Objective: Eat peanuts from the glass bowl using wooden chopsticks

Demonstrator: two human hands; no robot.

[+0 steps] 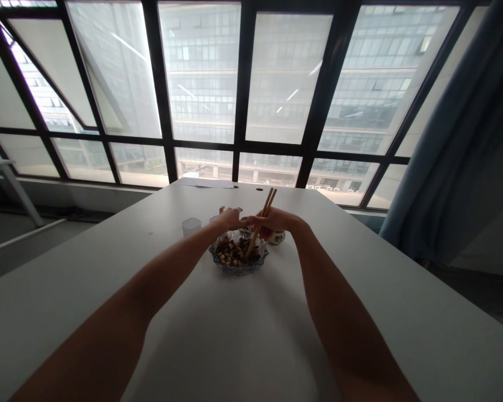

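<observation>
My right hand (pixel 273 220) is closed around a pair of wooden chopsticks (pixel 271 198). Their tips reach down into a clear glass bowl (pixel 240 269) with a scalloped rim. Inside lies a mix of nuts and dark bits (pixel 230 251); the pieces are too small to tell apart. My left hand (pixel 231 218) is over the far side of the bowl, its fingers apart. Close to its thumb is a small pale cup (pixel 246 228), partly hidden between my hands; I cannot tell whether they touch. A white cup with black lettering (pixel 278 238) stands beside the bowl, under my right hand.
A translucent cup (pixel 191 226) stands left of the bowl, and another (pixel 213 219) is partly behind my left wrist. White paper (pixel 205 182) lies at the far edge of the white table (pixel 243 335). Windows are beyond; a blue curtain (pixel 440 151) hangs at right.
</observation>
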